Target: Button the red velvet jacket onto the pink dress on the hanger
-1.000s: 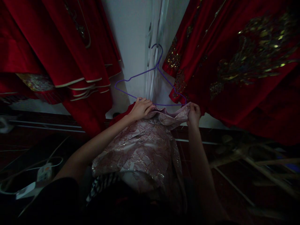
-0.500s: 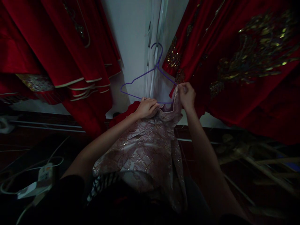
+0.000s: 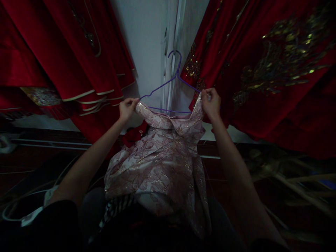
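A pale pink brocade dress [image 3: 168, 154] with a shiny floral pattern hangs down over my lap. Its two shoulders sit over the ends of a purple hanger [image 3: 163, 84], whose hook points up and away from me. My left hand [image 3: 128, 107] pinches the left shoulder at that end of the hanger. At the right shoulder, my right hand [image 3: 211, 103] is closed on the fabric near the other end. The hanger's lower bar shows inside the wide neckline. A small red cloth [image 3: 134, 134] with a light ornament lies behind the dress on the left.
Red garments with pale trim [image 3: 89, 70] hang on the left. More red garments with gold sequins [image 3: 283, 59] hang on the right. Between them stands a white wall or door [image 3: 147, 38]. A white cable [image 3: 15, 218] lies low left, wooden slats [image 3: 301, 192] low right.
My left hand has moved left from the neckline to the hanger's left end, and the dress's left shoulder now covers that end. My right hand stays at the right shoulder.
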Tool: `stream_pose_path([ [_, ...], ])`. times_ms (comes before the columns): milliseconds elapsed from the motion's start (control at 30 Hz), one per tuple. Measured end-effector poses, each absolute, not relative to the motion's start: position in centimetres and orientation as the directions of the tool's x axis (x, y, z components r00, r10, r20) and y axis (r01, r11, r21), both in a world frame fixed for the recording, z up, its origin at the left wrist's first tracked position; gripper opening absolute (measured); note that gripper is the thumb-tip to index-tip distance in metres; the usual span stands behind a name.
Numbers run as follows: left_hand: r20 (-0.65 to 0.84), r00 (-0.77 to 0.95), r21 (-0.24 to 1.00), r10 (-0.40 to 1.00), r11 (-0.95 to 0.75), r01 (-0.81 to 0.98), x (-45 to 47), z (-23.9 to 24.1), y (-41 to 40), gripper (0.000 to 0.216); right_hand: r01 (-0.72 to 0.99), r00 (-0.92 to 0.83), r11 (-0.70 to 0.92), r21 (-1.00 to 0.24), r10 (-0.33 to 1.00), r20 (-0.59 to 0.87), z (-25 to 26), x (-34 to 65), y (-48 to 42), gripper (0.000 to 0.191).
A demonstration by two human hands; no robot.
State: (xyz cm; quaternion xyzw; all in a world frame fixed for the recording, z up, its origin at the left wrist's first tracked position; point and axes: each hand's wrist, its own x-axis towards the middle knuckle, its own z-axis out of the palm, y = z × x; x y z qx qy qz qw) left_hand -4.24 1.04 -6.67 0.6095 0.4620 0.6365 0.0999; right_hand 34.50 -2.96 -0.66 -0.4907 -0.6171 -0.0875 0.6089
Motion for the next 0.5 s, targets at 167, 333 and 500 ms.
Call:
stream_pose_path([
  [167, 0.560, -0.286, 0.821, 0.778, -0.472, 0.322, -6.4, -10.1, 1.5, 0.035, 0.720, 0.218, 0.493, -0.488, 0.508, 0.834, -0.4, 34.8, -2.9, 0.033],
  [333, 0.542, -0.298, 0.837, 0.785, -0.472, 0.278, -6.0, -10.6, 2.0, 0.037, 0.723, 0.215, 0.487, -0.490, 0.516, 0.829, -0.1, 34.9, -3.1, 0.033],
  [500, 0.518, -0.313, 0.849, 0.796, -0.433, 0.303, -6.2, -10.5, 2.3, 0.037, 0.718, 0.222, 0.478, -0.506, 0.532, 0.817, 0.0, 34.8, -3.1, 0.031],
])
